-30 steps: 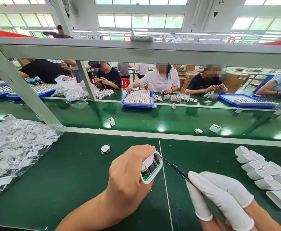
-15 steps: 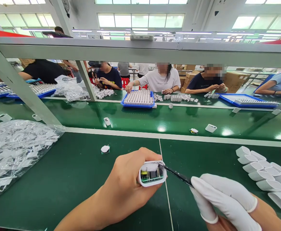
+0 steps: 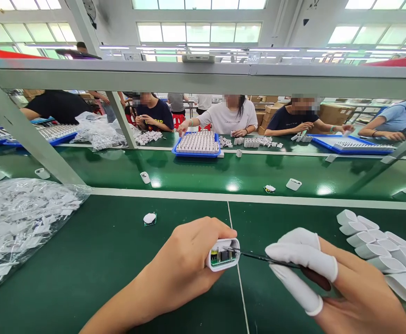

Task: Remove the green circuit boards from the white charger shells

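My left hand [image 3: 185, 260] is closed around a white plastic charger housing [image 3: 219, 267], its open end turned toward me. Inside the housing sits a circuit board [image 3: 223, 256] with dark and yellow components and a white patch above them. White finger cots cover several fingers of my right hand [image 3: 314, 269], which pinches dark tweezers [image 3: 254, 255]. Their tips reach into the housing's opening, by the components; whether they grip anything there I cannot tell. On the green mat beyond my left hand lies a small circuit board with a white pad [image 3: 150, 218].
A clear bag of white parts [image 3: 25, 227] lies at left. Empty white housings [image 3: 377, 246] stand grouped at right. Beyond a white strip, a green belt [image 3: 196, 174] carries scattered pieces. A metal frame [image 3: 189, 80] crosses ahead; co-workers sit behind it with blue trays [image 3: 197, 154].
My right hand has turned and risen a little, so the tweezers lie flatter, tips still in the housing. The housing has shifted slightly right. Pieces on the belt have slid left.
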A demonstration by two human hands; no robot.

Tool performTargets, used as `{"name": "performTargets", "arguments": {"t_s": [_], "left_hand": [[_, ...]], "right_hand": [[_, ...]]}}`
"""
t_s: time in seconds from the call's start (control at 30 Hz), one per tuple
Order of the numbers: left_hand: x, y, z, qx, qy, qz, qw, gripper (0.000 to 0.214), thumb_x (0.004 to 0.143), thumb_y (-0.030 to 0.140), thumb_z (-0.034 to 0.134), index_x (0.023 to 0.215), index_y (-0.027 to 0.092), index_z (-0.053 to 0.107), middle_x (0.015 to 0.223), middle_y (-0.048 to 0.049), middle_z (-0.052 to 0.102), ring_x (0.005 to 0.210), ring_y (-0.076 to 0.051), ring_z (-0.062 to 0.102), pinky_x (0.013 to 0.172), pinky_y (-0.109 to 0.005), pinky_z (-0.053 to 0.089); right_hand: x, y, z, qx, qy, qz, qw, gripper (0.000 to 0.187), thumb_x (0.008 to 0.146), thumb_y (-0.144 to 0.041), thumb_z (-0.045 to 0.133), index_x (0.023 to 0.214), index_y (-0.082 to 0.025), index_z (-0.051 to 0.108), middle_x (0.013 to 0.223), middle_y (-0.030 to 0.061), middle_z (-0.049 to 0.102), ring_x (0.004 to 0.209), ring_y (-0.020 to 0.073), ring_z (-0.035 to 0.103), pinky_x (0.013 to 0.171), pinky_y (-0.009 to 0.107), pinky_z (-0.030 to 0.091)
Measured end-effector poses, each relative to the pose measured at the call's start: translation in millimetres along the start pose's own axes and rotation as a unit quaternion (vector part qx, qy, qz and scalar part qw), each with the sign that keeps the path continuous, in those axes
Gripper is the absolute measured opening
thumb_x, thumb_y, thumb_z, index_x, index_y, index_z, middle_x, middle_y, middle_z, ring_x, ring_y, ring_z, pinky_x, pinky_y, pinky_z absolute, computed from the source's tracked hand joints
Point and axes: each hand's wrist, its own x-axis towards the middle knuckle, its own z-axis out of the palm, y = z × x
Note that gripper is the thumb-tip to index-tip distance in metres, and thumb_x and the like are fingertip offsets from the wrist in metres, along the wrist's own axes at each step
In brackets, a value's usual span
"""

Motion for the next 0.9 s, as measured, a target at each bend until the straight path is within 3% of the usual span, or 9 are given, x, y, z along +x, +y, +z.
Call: {"name": "performTargets", "arguments": {"t_s": [0.1,0.2,0.27,0.37,0.43,0.5,0.63,0.77,0.9], "left_hand": [[1.7,-1.9,0.9,-0.006,0.003,-0.003,1.0,0.026,0.081,0.003,0.06,0.1,0.019,0.056,0.088,-0.0017,0.07,0.074,-0.012,0.065,0.064,-0.021,0.051],[6.0,-6.4,1.6,-0.016,0.025,-0.041,0.999,0.025,0.079,0.004,0.064,0.095,0.022,0.057,0.083,0.0015,0.069,0.067,-0.01,0.064,0.06,-0.019,0.049],[10.3,-13.8,4.2,-0.025,0.043,-0.081,0.996,0.023,0.079,0.007,0.065,0.092,0.023,0.057,0.078,0.0037,0.068,0.061,-0.01,0.062,0.055,-0.018,0.047],[17.8,-32.1,14.5,-0.046,0.043,-0.164,0.984,0.015,0.08,0.015,0.063,0.091,0.023,0.055,0.075,0.0043,0.066,0.059,-0.011,0.06,0.054,-0.02,0.046],[22.3,-46.1,26.3,-0.057,0.019,-0.238,0.969,0.019,0.079,0.019,0.062,0.096,0.023,0.054,0.079,0.0036,0.066,0.064,-0.013,0.061,0.059,-0.023,0.046],[25.0,-57.9,41.7,-0.067,-0.017,-0.298,0.952,0.031,0.077,0.019,0.061,0.105,0.024,0.051,0.082,0.003,0.066,0.069,-0.015,0.061,0.064,-0.025,0.046],[21.4,-67.3,77.6,-0.141,-0.099,-0.307,0.936,0.048,0.071,0.012,0.057,0.116,0.023,0.044,0.08,0.0044,0.064,0.071,-0.015,0.059,0.067,-0.025,0.042],[9.9,-71.5,108.7,-0.219,-0.134,-0.285,0.923,0.063,0.063,0.003,0.051,0.121,0.022,0.036,0.082,0.0049,0.067,0.067,-0.013,0.059,0.063,-0.022,0.04],[2.2,-96.8,125.9,-0.211,-0.133,-0.301,0.92,0.07,0.063,0.003,0.05,0.127,0.018,0.029,0.077,0.0033,0.066,0.066,-0.015,0.063,0.062,-0.023,0.043]], "right_hand": [[7.5,6.9,-9.4,0.046,-0.028,0.017,0.998,0.019,0.084,-0.01,0.062,0.094,-0.026,0.067,0.072,-0.0039,0.065,0.055,0.0084,0.061,0.047,0.015,0.049],[3.6,29.0,-8.3,0.079,-0.016,0.089,0.993,0.014,0.083,-0.014,0.062,0.087,-0.027,0.067,0.07,-0.0049,0.067,0.054,0.0099,0.063,0.044,0.015,0.049],[-11.0,50.4,6.4,0.075,-0.03,0.155,0.985,0.011,0.084,-0.018,0.061,0.088,-0.025,0.068,0.074,-0.0031,0.069,0.057,0.0123,0.065,0.049,0.018,0.053],[-46.1,84.3,48.7,0.041,-0.074,0.21,0.974,0.017,0.088,-0.02,0.053,0.093,-0.02,0.07,0.079,0.0035,0.071,0.067,0.0181,0.069,0.063,0.029,0.059],[-68.1,102.8,79.0,0.005,-0.07,0.173,0.982,0.026,0.088,-0.017,0.047,0.094,-0.02,0.072,0.08,0.0071,0.071,0.075,0.0219,0.069,0.068,0.036,0.06],[-80.9,114.4,100.4,-0.01,-0.064,0.162,0.985,0.03,0.088,-0.017,0.047,0.107,-0.019,0.07,0.098,0.0121,0.072,0.093,0.0254,0.07,0.081,0.041,0.06],[-75.5,115.6,113.4,0.011,0.001,0.131,0.991,0.049,0.093,-0.026,0.053,0.141,-0.021,0.046,0.134,0.0156,0.059,0.123,0.0262,0.058,0.102,0.044,0.051],[-56.9,108.0,121.6,0.071,0.046,0.034,0.996,0.044,0.095,-0.031,0.055,0.139,-0.028,0.048,0.125,0.0109,0.065,0.115,0.0224,0.063,0.094,0.035,0.055],[-43.3,112.9,140.0,0.045,0.044,0.016,0.998,0.029,0.096,-0.032,0.055,0.124,-0.027,0.062,0.11,0.0095,0.07,0.096,0.0198,0.067,0.083,0.03,0.058]]}}
